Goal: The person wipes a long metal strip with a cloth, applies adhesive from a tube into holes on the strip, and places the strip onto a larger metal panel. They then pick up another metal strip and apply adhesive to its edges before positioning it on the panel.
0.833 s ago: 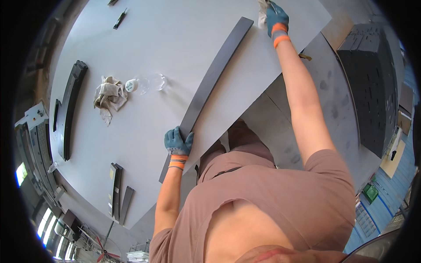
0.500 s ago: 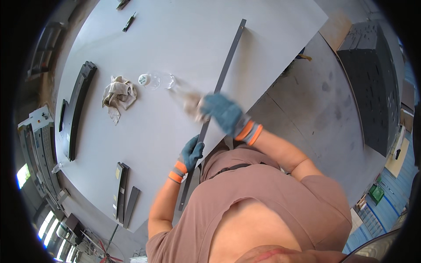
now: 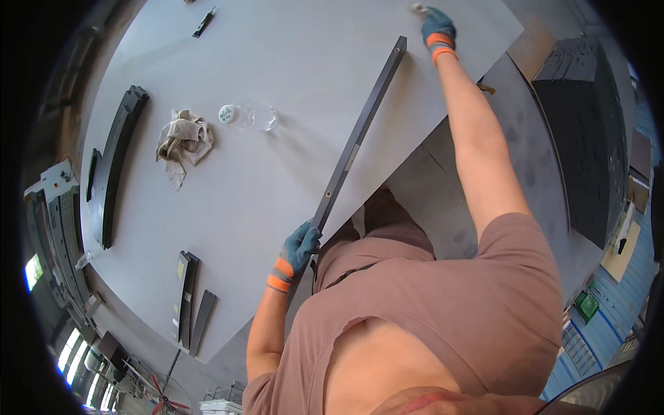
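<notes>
Gloved left hand (image 3: 303, 243) wrapped around the lower part of a dark bar (image 3: 360, 131), which runs obliquely along the near edge of the pale worktop (image 3: 263, 207); whether its far end touches the surface cannot be told. The right hand (image 3: 438, 29), arm outstretched toward the worktop's right corner, pinches a pale rag (image 3: 418, 8). Farther in, a crumpled cloth (image 3: 185, 137) lies beside a clear bottle (image 3: 250, 117); short bars (image 3: 185, 301) lie by the left corner.
</notes>
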Tool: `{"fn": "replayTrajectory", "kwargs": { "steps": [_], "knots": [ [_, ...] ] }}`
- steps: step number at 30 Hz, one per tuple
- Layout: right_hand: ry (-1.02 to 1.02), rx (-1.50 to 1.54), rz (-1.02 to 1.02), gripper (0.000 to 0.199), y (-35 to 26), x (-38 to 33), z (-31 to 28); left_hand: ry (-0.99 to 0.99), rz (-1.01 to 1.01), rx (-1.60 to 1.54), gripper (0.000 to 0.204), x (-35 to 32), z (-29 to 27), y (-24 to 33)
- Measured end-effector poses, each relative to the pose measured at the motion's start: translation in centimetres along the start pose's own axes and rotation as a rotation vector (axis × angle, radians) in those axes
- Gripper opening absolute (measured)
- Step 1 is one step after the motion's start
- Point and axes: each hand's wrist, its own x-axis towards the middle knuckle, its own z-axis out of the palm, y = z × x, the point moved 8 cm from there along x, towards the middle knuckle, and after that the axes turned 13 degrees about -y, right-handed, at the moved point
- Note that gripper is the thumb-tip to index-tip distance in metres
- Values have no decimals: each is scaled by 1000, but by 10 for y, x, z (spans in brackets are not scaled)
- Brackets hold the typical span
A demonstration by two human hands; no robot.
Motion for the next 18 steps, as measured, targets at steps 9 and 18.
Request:
{"fn": "replayTrajectory", "kwargs": {
  "steps": [9, 18],
  "knots": [
    [-456, 87, -955, 36, -103, -339, 96, -279, -132, -376, 60, -9, 18, 14],
    [-685, 367, -671, 18, -57, -244, 176, -275, -189, -586, 65, -7, 18, -24]
  ]
}}
